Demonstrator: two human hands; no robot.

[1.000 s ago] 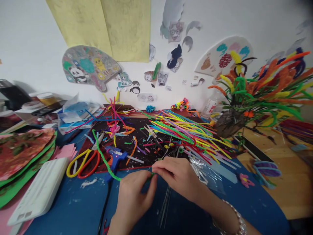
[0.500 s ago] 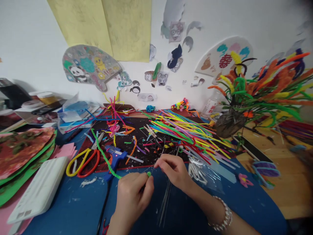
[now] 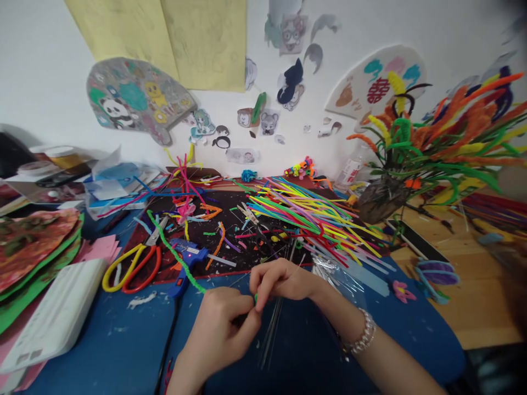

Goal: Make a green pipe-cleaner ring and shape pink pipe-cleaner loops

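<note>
My left hand [image 3: 224, 323] is closed around a fuzzy green pipe cleaner [image 3: 177, 255], whose long free part slants up and left past the glue gun. A small bit of green shows between the fingertips of both hands. My right hand [image 3: 280, 282], with a beaded bracelet [image 3: 362, 334] on its wrist, pinches at that same end against the left fingers. A thin wire seems to run up from the right fingers; how it is held is hidden. Beneath the right hand lie several thin straight wires [image 3: 272, 334] on the blue table.
A blue glue gun [image 3: 187, 258] and scissors with yellow and red handles [image 3: 132, 269] lie left of my hands. Behind are pliers [image 3: 249, 214] and a heap of coloured pipe cleaners [image 3: 304, 211]. A white power strip-like box [image 3: 53, 312] lies far left; a fuzzy bouquet [image 3: 424, 148] stands right.
My right hand has come down and left from above, and its fingertips now meet the left hand at the green end. The camera view has shifted slightly.
</note>
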